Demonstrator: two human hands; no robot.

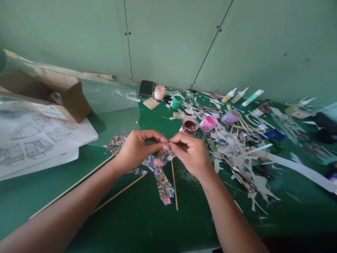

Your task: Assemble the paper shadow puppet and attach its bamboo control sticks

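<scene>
A jointed paper puppet point(165, 183) with a colourful, busy pattern lies over the green table, its pieces spreading out under my hands. My left hand point(137, 149) is closed, thumb and fingertips pinching a small pinkish end of the puppet. Right against it, my right hand point(191, 151) pinches the same spot; the fingers mostly hide what is between them. Thin wooden sticks run from the puppet: a long one point(76, 184) past my left wrist, another point(121, 191) under my left forearm, and a short one point(174, 186) pointing toward me.
Open paint jars stand ahead: green point(177, 102), dark red point(189, 127), pink point(208, 123). White paper scraps point(259, 182) and scissors point(240, 177) crowd the right. At left are a cardboard box point(75, 100) and printed sheets point(39, 140). A green wall point(168, 38) closes the back.
</scene>
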